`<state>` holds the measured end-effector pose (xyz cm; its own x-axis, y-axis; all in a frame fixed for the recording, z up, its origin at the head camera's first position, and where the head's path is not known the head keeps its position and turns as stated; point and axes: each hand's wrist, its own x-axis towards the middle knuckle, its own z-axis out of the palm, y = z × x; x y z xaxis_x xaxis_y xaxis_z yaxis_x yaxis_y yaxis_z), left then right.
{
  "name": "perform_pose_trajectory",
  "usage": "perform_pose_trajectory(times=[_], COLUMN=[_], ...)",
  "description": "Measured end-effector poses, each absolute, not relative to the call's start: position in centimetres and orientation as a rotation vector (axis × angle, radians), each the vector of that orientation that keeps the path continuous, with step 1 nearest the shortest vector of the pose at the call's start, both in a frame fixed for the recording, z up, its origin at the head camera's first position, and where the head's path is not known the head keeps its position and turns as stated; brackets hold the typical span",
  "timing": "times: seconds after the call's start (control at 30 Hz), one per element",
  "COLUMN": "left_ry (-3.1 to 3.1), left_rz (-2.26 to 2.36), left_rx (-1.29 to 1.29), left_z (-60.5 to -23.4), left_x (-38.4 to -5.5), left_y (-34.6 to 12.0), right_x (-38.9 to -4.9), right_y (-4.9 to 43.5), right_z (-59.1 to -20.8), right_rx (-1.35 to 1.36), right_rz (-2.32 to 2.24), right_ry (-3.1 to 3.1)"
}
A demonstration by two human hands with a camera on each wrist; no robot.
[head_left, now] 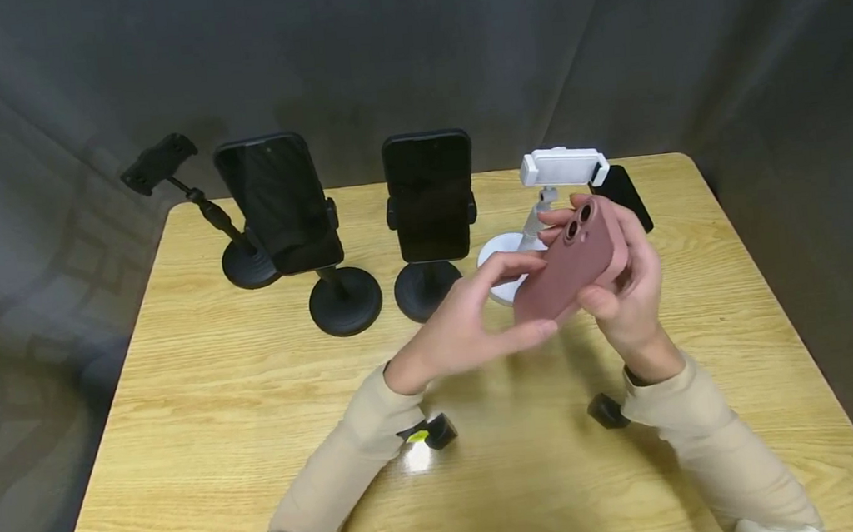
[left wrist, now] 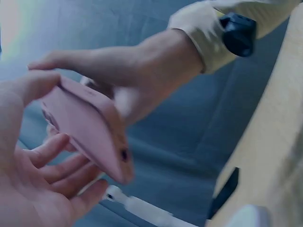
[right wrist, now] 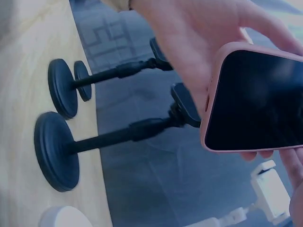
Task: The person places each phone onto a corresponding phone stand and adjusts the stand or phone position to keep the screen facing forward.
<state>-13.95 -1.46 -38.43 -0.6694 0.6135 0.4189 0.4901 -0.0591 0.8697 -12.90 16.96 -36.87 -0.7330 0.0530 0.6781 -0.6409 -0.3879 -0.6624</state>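
A smartphone in a pink case [head_left: 573, 267] is held up over the table, its two-lens back toward the head camera. My right hand [head_left: 637, 291] grips it at the lens end, thumb along the near edge. The left hand [head_left: 461, 326] spans the other end between thumb and fingers. In the left wrist view, the left thumb and fingertips touch opposite edges of the phone [left wrist: 87, 125]. The dark screen [right wrist: 262, 101] shows in the right wrist view. Just behind the phone stands a white phone stand [head_left: 562, 167] with its clamp bare.
Two black stands carry dark phones, one tilted [head_left: 279, 202] and one upright [head_left: 430, 195]. A bare black stand [head_left: 245, 259] is at the far left. Another black phone [head_left: 622, 198] lies behind the right hand. Grey curtains [head_left: 411, 67] hang behind the wooden table [head_left: 258, 413].
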Motion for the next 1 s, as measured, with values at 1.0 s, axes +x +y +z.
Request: perform_pose_trajectory(times=[1.0], left_ry=[3.064], left_rz=[1.282], left_rx=[0.960], left_z=[-33.0], left_x=[-18.5], left_y=[4.5], right_x=[-17.7], right_y=[19.6], right_z=[-33.9], right_rx=[0.564], right_rz=[1.922], right_ry=[-1.500])
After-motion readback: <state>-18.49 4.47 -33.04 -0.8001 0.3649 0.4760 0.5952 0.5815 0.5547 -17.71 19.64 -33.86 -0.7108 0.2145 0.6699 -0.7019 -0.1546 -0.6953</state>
